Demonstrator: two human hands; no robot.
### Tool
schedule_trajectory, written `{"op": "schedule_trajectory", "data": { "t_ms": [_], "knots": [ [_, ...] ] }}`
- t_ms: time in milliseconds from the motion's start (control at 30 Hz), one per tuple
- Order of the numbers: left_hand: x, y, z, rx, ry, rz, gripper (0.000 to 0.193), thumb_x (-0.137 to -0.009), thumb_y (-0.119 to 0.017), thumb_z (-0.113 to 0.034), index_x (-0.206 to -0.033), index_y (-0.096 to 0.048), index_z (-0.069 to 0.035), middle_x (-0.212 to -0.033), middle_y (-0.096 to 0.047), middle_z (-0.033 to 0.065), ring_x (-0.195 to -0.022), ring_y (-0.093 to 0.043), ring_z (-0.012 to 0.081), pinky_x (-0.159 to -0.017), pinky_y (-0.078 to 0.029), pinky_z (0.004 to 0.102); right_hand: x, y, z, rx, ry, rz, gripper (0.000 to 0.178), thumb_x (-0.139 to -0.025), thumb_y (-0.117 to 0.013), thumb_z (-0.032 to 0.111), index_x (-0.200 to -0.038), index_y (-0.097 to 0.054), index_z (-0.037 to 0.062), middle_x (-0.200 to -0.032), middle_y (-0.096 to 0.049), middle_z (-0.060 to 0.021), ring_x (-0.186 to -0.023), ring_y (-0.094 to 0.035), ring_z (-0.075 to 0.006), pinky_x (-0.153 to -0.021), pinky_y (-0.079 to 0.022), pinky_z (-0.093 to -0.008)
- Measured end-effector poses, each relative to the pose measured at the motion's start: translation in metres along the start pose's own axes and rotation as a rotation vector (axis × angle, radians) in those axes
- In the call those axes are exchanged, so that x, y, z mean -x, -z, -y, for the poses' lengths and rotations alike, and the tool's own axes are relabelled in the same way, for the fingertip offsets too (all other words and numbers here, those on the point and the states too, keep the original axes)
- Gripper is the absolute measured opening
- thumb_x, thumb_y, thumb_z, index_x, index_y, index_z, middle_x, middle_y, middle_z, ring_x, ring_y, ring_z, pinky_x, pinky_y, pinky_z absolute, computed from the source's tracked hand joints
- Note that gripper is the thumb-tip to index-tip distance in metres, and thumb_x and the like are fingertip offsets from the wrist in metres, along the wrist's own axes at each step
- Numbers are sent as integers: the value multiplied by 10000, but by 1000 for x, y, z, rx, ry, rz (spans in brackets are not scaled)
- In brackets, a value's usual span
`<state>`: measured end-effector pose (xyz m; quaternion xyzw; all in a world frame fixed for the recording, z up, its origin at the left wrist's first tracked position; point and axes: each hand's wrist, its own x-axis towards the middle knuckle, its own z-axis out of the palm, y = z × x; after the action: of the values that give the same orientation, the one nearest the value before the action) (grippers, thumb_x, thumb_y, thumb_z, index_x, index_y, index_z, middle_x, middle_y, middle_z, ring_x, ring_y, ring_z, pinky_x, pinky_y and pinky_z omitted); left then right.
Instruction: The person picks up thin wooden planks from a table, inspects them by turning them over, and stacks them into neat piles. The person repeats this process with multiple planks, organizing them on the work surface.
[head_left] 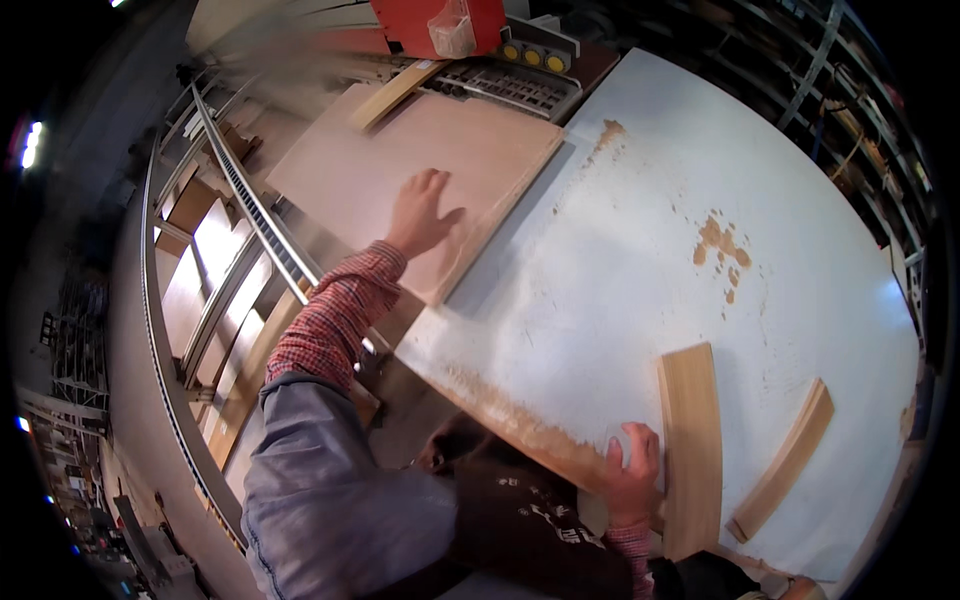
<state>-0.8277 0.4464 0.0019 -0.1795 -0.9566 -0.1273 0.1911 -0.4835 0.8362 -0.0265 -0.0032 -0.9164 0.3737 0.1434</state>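
Note:
My left hand (422, 212) reaches out over a pinkish-brown flat board (330, 180), its thumb spread away from the fingers. Whether the palm presses on the board I cannot tell. That board overlaps the far left edge of a white worktable (560, 330). At the table's near edge is my right hand (632, 475), thumb and fingers apart and nothing between them. Just to its right lies a broad, slightly curved wooden piece (692, 450); I cannot tell if the hand touches it. Farther right lies a narrower curved wooden piece (785, 460).
A short wooden strip (395, 95) lies on the board's far part. Behind stands a red machine part (425, 25) beside round yellow pieces (533, 56). Roller rails (262, 215) and stacked panels (205, 255) run along the left. Metal shelving (815, 70) stands at the far right.

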Motion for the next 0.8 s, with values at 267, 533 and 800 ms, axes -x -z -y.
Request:
{"op": "schedule_trajectory", "data": {
  "t_ms": [267, 533, 800],
  "knots": [
    [-113, -21, 209, -201, 295, 7, 705, -841, -761, -421, -1377, -517, -33, -1336, -557, 205, -1223, -538, 409, -1017, -446, 512, -17, -98, 8, 378, -217, -8, 424, -867, -641, 149, -1240, -557, -32, -1367, -537, -204, -1352, -444, -416, -1143, -314, -558],
    [-172, -42, 312, -306, 485, 120, 850, -819, -712, -553, -1436, -466, -23, -1435, -497, 223, -1336, -476, 406, -1094, -404, 502, -18, -103, 10, 408, -269, 15, 399, -883, -607, 139, -1233, -556, -44, -1380, -528, -228, -1341, -445, -449, -1136, -313, -590],
    [-193, -62, 365, -256, 546, 204, 1008, -790, -723, -642, -1530, -392, -43, -1471, -474, 250, -1341, -472, 438, -1126, -393, 519, -18, -106, 12, 455, -271, 10, 381, -924, -574, 173, -1231, -542, -50, -1381, -511, -248, -1309, -457, -471, -1113, -341, -593]
  ]
}}
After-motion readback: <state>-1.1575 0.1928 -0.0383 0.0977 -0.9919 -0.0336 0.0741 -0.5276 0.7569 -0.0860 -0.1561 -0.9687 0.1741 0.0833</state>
